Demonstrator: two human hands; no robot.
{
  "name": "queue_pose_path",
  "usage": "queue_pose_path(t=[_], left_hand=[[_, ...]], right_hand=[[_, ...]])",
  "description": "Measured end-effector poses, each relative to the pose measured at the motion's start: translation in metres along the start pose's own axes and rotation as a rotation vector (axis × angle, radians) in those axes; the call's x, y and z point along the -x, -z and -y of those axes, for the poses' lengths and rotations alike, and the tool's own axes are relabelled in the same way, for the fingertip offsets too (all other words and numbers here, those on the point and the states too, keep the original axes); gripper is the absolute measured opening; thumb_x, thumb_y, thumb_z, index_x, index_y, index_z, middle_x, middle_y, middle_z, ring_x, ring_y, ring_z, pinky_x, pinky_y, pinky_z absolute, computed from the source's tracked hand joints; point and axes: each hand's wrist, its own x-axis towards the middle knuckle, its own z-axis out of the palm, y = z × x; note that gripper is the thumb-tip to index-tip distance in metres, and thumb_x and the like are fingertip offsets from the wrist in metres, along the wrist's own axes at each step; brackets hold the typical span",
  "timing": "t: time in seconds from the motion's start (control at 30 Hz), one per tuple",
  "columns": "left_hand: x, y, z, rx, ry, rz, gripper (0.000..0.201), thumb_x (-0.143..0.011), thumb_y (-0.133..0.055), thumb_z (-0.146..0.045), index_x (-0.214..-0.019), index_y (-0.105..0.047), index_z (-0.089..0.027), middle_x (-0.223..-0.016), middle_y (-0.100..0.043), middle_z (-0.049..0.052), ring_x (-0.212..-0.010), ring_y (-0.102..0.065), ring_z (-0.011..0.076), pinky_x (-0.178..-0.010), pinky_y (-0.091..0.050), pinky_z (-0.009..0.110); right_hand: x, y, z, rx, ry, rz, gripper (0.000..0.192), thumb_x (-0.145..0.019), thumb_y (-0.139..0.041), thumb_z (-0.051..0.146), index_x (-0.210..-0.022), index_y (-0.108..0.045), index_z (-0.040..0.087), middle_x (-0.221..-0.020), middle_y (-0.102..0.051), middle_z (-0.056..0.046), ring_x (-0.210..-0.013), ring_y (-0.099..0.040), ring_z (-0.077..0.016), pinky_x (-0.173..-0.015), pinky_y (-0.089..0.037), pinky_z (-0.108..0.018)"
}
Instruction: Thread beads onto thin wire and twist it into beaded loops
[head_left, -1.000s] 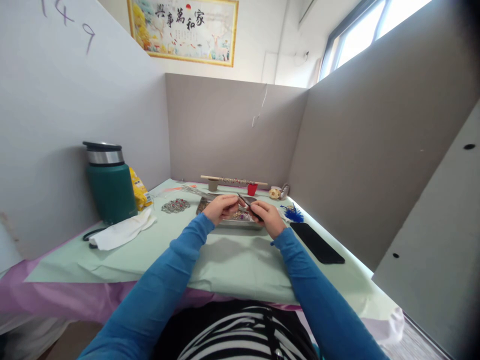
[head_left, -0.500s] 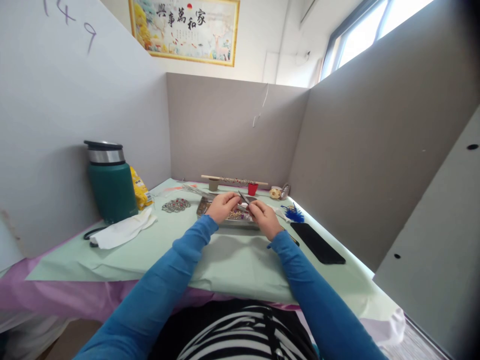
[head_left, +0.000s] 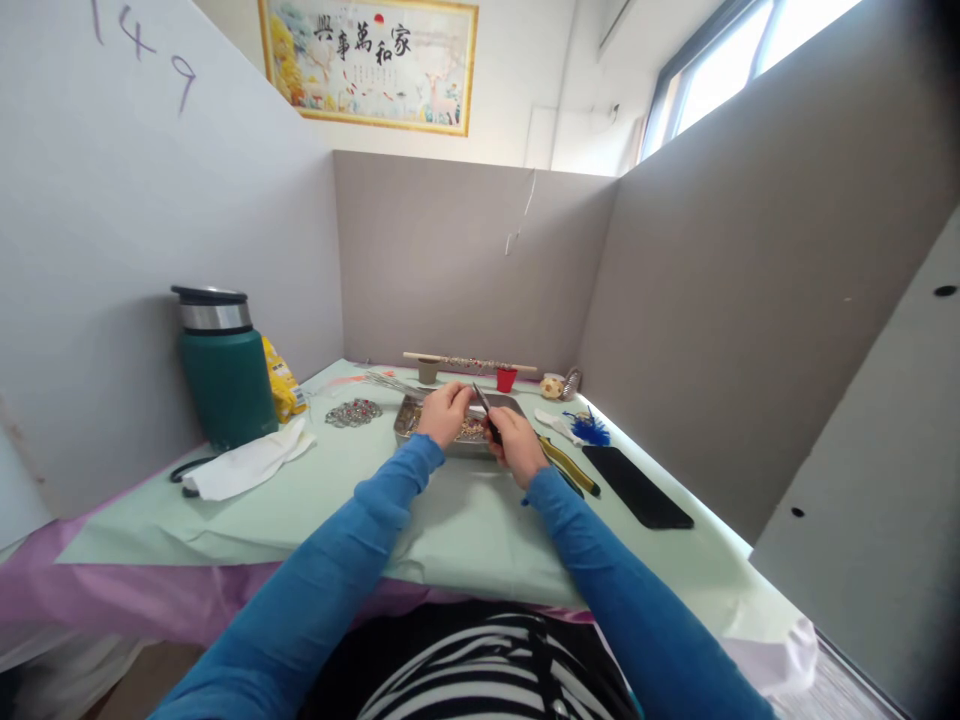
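Note:
Pliers (head_left: 481, 398) with dark, slim pointed jaws are gripped in my right hand (head_left: 519, 445), fingers closed round the handles and the tip pointing up and away. Just left of that tip, my left hand (head_left: 445, 412) is pinched closed; what its fingertips hold is too small to make out. Both hands are over a metal tray (head_left: 512, 404) of small, multicoloured beads. Thin silvery wires (head_left: 391, 382) stick out to the left behind my left hand. Yellow-and-black handled pliers (head_left: 576, 470) lie on the table beside my right wrist.
Left stand a green bottle (head_left: 227, 388) and a white cloth (head_left: 247, 462), with a beaded metal chain pile (head_left: 352, 412) nearer the tray. Behind, a beaded stick (head_left: 480, 362) rests on a brown cup (head_left: 427, 371) and a red cup (head_left: 506, 380). A black phone (head_left: 637, 487) lies right.
My right hand has turned and drawn slightly toward me and left, showing more of the dark pliers. The yellow-handled pliers are now more visible. My left hand has shifted slightly right.

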Motion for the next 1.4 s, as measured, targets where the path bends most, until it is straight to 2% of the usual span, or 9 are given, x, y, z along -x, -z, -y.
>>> queue_pose_path(t=[0.07,0.17,0.33,0.47,0.6,0.83,1.03,1.17,1.4], left_hand=[[-0.002,0.001,0.000,0.212,0.130,0.090,0.018,-0.080,-0.049,-0.030,-0.073,-0.057,-0.015,-0.049,-0.038,-0.005,-0.042,-0.029,0.0067,-0.042,-0.021,0.019],[-0.003,0.005,-0.002,0.530,0.288,0.188,0.020,-0.081,-0.048,-0.034,-0.077,-0.052,-0.015,-0.050,-0.035,-0.007,-0.037,-0.019,0.0036,-0.037,-0.011,0.018],[-0.004,0.011,-0.004,0.743,0.373,0.241,0.018,-0.081,-0.048,-0.030,-0.077,-0.050,-0.013,-0.052,-0.036,-0.006,-0.035,-0.020,0.0019,-0.034,-0.010,0.016],[-0.004,0.011,-0.003,0.755,0.363,0.281,0.017,-0.081,-0.049,-0.029,-0.076,-0.048,-0.014,-0.053,-0.037,-0.006,-0.035,-0.021,0.0013,-0.034,-0.012,0.015],[-0.002,0.007,-0.003,0.709,0.335,0.312,0.021,-0.080,-0.052,-0.034,-0.075,-0.046,-0.015,-0.054,-0.039,-0.006,-0.035,-0.021,0.0008,-0.034,-0.013,0.014],[0.000,0.001,-0.005,0.634,0.278,0.237,0.026,-0.080,-0.052,-0.039,-0.073,-0.043,-0.016,-0.053,-0.040,-0.006,-0.035,-0.020,0.0006,-0.034,-0.013,0.014],[0.000,0.006,-0.002,0.702,0.310,0.372,0.024,-0.082,-0.051,-0.038,-0.074,-0.042,-0.017,-0.051,-0.037,-0.007,-0.034,-0.020,0.0018,-0.033,-0.012,0.014],[0.000,0.010,-0.003,0.726,0.340,0.417,0.022,-0.083,-0.049,-0.037,-0.075,-0.043,-0.017,-0.049,-0.032,-0.008,-0.034,-0.018,0.0021,-0.032,-0.012,0.014],[0.000,0.006,-0.004,0.546,0.251,0.346,0.019,-0.082,-0.050,-0.035,-0.075,-0.046,-0.017,-0.047,-0.029,-0.009,-0.035,-0.019,0.0034,-0.034,-0.011,0.016]], right_hand=[[-0.001,0.004,-0.003,0.050,0.042,-0.007,0.029,-0.079,-0.042,0.047,-0.072,-0.051,0.020,-0.059,-0.049,0.002,-0.044,-0.036,-0.0096,-0.039,-0.028,-0.023],[-0.001,0.012,-0.006,0.209,0.209,-0.077,0.030,-0.081,-0.043,0.047,-0.073,-0.053,0.020,-0.061,-0.051,0.002,-0.051,-0.043,-0.0117,-0.048,-0.035,-0.025],[0.001,0.019,-0.007,0.463,0.422,-0.173,0.026,-0.084,-0.042,0.043,-0.079,-0.054,0.020,-0.072,-0.057,-0.001,-0.069,-0.051,-0.0163,-0.063,-0.038,-0.027],[0.000,0.019,-0.008,0.558,0.519,-0.204,0.024,-0.085,-0.042,0.039,-0.082,-0.055,0.019,-0.080,-0.059,-0.004,-0.077,-0.052,-0.0175,-0.069,-0.038,-0.027],[-0.001,0.017,-0.011,0.594,0.550,-0.216,0.024,-0.085,-0.042,0.038,-0.083,-0.056,0.019,-0.083,-0.059,-0.005,-0.078,-0.052,-0.0177,-0.072,-0.039,-0.028],[-0.001,0.016,-0.011,0.628,0.551,-0.230,0.024,-0.084,-0.043,0.037,-0.085,-0.058,0.018,-0.084,-0.060,-0.006,-0.078,-0.053,-0.0181,-0.071,-0.039,-0.028],[0.000,0.017,-0.011,0.672,0.576,-0.234,0.025,-0.085,-0.042,0.037,-0.089,-0.058,0.019,-0.086,-0.060,-0.006,-0.078,-0.053,-0.0180,-0.072,-0.040,-0.028],[0.000,0.018,-0.011,0.718,0.597,-0.255,0.025,-0.085,-0.043,0.037,-0.089,-0.059,0.019,-0.086,-0.059,-0.006,-0.076,-0.053,-0.0178,-0.071,-0.040,-0.028],[0.000,0.019,-0.011,0.751,0.625,-0.293,0.024,-0.085,-0.043,0.036,-0.089,-0.059,0.019,-0.084,-0.060,-0.006,-0.073,-0.053,-0.0174,-0.068,-0.040,-0.027]])
